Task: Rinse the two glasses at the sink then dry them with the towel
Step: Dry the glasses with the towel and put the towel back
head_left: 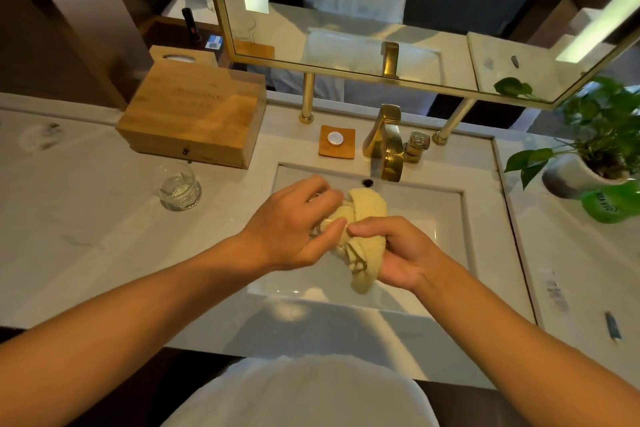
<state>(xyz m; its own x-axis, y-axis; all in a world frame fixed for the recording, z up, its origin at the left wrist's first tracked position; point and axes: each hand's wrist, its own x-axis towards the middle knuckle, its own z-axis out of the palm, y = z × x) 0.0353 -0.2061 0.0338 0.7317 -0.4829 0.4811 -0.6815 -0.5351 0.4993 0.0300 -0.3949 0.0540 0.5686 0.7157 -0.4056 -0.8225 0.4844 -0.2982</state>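
Observation:
Over the sink basin (446, 215) both my hands hold a bundle of yellow towel (369, 208) bunched around a clear glass (356, 259). Only some of that glass's ribbed wall shows through the cloth. My left hand (294, 227) grips the bundle from the left, with fingers curled over the top and thumb pressed on the towel. My right hand (398, 253) cups it from the right and below, thumb on top. A second clear glass (180, 188) stands upright on the counter to the left of the sink, apart from both hands.
A gold faucet (388, 146) stands behind the basin, with a small wooden dish (337, 142) beside it. A wooden box (194, 118) sits at the back left. A potted plant (588, 163) and a green bottle (613, 204) are at the right. A mirror (381, 28) hangs behind.

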